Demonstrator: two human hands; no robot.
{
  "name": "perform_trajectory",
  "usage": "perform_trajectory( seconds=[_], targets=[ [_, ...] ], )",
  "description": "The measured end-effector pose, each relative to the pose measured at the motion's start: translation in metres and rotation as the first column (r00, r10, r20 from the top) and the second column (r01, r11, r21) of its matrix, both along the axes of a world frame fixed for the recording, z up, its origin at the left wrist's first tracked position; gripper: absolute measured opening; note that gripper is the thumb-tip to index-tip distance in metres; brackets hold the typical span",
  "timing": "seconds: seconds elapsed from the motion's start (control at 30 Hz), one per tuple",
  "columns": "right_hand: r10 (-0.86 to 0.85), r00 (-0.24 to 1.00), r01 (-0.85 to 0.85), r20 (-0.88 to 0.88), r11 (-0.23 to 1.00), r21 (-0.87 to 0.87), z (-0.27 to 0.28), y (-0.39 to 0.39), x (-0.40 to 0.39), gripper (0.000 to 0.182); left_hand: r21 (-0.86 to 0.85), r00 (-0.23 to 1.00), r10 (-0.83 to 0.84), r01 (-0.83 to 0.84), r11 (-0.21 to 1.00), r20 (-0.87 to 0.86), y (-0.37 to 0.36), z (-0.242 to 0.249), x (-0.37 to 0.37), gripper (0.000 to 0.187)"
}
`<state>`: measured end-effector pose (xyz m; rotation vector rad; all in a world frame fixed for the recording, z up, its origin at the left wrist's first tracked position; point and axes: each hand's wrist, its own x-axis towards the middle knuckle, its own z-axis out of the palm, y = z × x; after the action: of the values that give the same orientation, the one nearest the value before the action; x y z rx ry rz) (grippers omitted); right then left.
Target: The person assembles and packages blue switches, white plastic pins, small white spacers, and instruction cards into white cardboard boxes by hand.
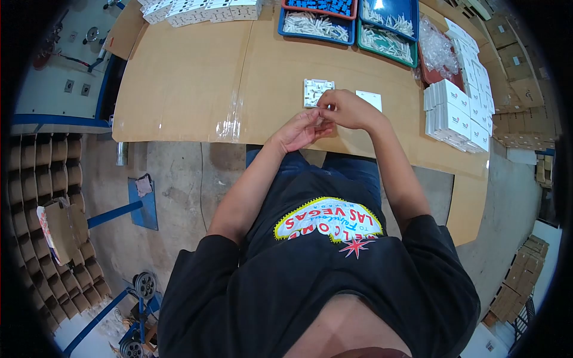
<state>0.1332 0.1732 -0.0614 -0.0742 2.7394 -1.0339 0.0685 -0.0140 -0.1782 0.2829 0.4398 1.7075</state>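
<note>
My left hand is over the table's near edge, palm partly up, its fingertips brought together against those of my right hand. Whatever is pinched between them is too small to make out. Just beyond the fingers lies a white square part with small pieces inside, its lower right corner partly covered by my right hand. A flat white plate rests on the table beside my right hand, partly behind it.
Trays of small white pieces and blue pieces stand at the back. A tray of clear plastic bags and stacked white boxes are at the right. More white boxes stand at the back left of the cardboard-covered table.
</note>
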Motion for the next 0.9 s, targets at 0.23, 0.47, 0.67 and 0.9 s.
perform_trajectory(
  seconds=[0.23, 0.47, 0.67, 0.9],
  targets=[
    [0.023, 0.985, -0.045, -0.169, 0.991, -0.127, -0.001, 0.001, 0.003, 0.031, 0.053, 0.994, -0.021, 0.015, 0.998, 0.106, 0.001, -0.017, -0.004, 0.039],
    [0.010, 0.999, -0.017, -0.040, 0.984, -0.178, -0.006, -0.003, 0.000, 0.041, 0.047, 0.996, -0.018, 0.014, 0.999, 0.087, 0.002, -0.024, -0.004, 0.040],
    [-0.052, 0.997, 0.071, 0.057, 0.899, -0.431, -0.014, -0.006, 0.003, 0.040, 0.040, 0.994, -0.020, 0.015, 0.999, 0.111, 0.001, -0.029, -0.004, 0.040],
    [-0.004, 0.996, 0.045, 0.089, 0.889, -0.456, -0.020, 0.005, 0.007, 0.024, -0.002, 0.988, -0.050, 0.050, 0.999, 0.144, 0.000, 0.003, -0.003, 0.043]
  ],
)
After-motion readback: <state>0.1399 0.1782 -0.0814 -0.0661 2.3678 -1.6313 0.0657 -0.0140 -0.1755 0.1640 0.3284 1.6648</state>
